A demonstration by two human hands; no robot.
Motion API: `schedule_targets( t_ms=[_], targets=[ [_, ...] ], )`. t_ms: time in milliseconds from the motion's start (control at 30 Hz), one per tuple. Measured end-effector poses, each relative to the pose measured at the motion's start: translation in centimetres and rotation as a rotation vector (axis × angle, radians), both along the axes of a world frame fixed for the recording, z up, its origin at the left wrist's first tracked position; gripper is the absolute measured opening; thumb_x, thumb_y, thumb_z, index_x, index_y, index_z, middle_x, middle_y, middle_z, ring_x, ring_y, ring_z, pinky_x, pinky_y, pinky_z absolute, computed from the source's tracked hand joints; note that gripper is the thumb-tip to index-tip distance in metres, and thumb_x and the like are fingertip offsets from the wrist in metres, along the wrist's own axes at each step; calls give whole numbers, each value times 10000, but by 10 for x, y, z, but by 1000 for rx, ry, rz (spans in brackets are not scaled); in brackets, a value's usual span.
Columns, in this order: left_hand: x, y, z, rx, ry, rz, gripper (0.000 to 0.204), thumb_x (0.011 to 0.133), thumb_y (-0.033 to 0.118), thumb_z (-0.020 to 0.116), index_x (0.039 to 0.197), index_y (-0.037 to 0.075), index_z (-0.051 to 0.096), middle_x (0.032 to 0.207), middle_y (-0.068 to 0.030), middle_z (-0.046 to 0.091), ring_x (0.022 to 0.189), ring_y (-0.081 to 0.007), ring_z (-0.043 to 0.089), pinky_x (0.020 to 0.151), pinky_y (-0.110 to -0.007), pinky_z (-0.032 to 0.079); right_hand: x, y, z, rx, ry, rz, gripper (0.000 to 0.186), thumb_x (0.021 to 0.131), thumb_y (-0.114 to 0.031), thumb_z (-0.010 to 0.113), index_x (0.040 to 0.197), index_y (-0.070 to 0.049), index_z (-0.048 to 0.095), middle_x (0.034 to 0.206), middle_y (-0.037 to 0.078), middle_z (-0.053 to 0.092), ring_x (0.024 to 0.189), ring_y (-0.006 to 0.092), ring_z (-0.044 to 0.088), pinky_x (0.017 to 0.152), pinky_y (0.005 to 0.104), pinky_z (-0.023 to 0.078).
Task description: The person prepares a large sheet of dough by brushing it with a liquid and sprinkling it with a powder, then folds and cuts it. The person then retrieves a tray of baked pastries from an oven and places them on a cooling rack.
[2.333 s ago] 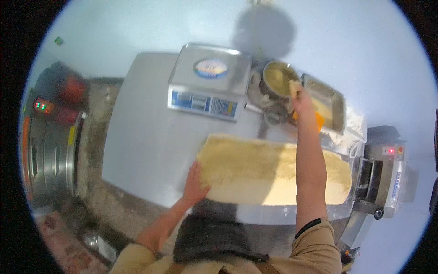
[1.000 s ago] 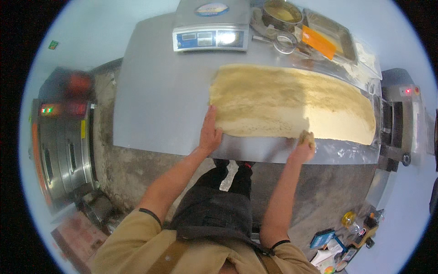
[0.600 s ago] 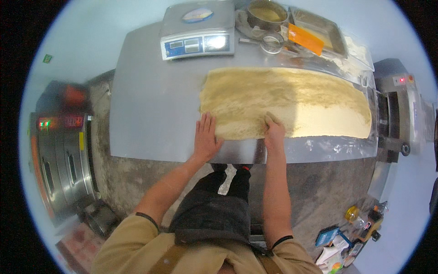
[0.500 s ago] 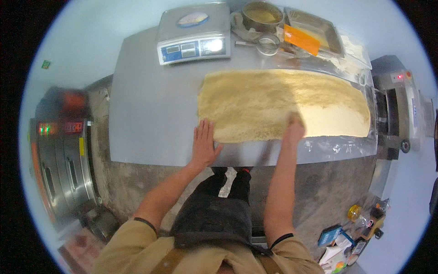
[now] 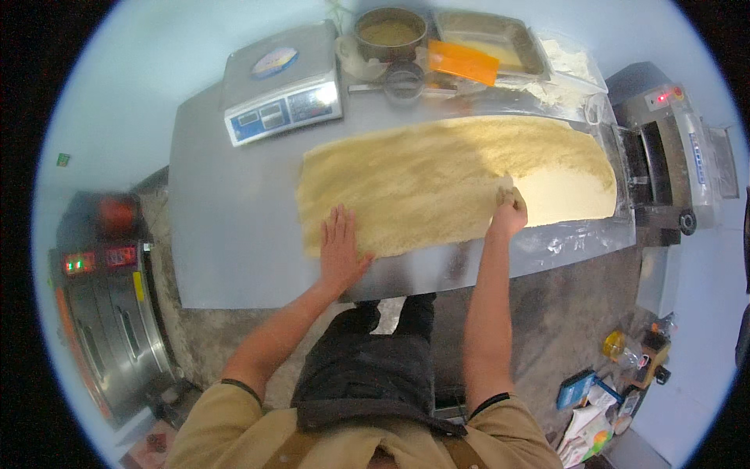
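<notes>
Right now, fingers first: the left hand (image 5: 341, 248) lies flat, its fingers (image 5: 337, 223) spread apart and pressed down on the dough.
Right hand: the right hand (image 5: 509, 209) is bunched up, its fingers curled together on the dough; whether they pinch a bit of filling cannot be told.
Dough sheet: the dough sheet (image 5: 437, 176) is big, flat and yellow, with crumbly filling over most of it. It lies on the table (image 5: 226, 227), in front of the person.
Long way: the dough runs from the person's left to the person's right. It is much longer than it is wide.
Bare patch: a pale, smoother patch (image 5: 566, 195) shows at the right end, just to the right of the right hand.
Which hand is nearer: the left hand sits on the near left corner. The right hand sits near the bare patch, so it is the closer one to that end.
Near edge: both hands rest close to the edge nearest the person.
Behind the dough: a scale (image 5: 281, 82), a round pot (image 5: 389, 33), a metal tray (image 5: 484, 39) and an orange scraper (image 5: 462, 62) stand at the far side of the table.
Right of the table: a roller machine (image 5: 676, 148) stands just past the right end of the dough.
Left, on the floor: an oven (image 5: 109, 313) with small red lights.
</notes>
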State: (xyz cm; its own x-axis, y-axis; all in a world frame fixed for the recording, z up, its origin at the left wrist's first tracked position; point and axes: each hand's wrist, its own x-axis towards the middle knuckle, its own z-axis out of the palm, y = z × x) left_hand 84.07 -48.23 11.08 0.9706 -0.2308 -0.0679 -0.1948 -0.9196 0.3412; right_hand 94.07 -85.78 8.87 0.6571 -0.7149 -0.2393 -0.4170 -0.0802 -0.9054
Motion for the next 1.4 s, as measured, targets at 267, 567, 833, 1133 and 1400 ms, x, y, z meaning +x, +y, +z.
schedule_targets(
  t_ms=[267, 567, 833, 1133, 1400],
  targets=[
    [96, -115, -18, -54, -66, 18, 1022, 915, 429, 801, 1685, -32, 313, 1785, -293, 201, 1677, -444, 153, 1350, -600, 146, 6, -86, 3, 66, 140, 450, 292, 1023, -129, 687, 1238, 50, 771, 1124, 187, 804, 932, 281, 761, 842, 402, 612],
    [90, -274, -3, -31, 168, -243, 1088, 877, 454, 819, 1700, -20, 288, 1792, -290, 186, 1682, -441, 143, 1360, -587, 128, 41, -188, 4, 16, -77, 5, 280, 1006, -149, 720, 1224, 5, 804, 1065, 217, 800, 966, 276, 752, 881, 393, 588],
    [143, -291, -7, 44, 56, 59, 1099, 886, 458, 810, 1697, -43, 264, 1797, -303, 149, 1690, -430, 108, 1364, -576, 109, 58, -263, 13, -212, -71, 163, 244, 987, -7, 622, 1168, 29, 781, 1197, 231, 772, 1100, 368, 749, 962, 434, 580],
    [169, -223, -10, 5, 10, 291, 1080, 891, 441, 811, 1693, -43, 272, 1785, -312, 173, 1676, -458, 135, 1357, -592, 129, 91, -231, 62, -794, -33, 58, 293, 990, -33, 671, 1271, -20, 752, 1366, 232, 642, 1334, 413, 589, 1139, 554, 477],
    [145, -179, 2, -126, 94, 239, 1101, 864, 430, 846, 1695, -26, 286, 1776, -318, 191, 1663, -476, 174, 1349, -608, 161, 322, 1, 155, -621, -270, 1057, 296, 986, -152, 688, 1265, -73, 745, 1291, 226, 689, 1228, 425, 668, 1039, 495, 546]
  ],
)
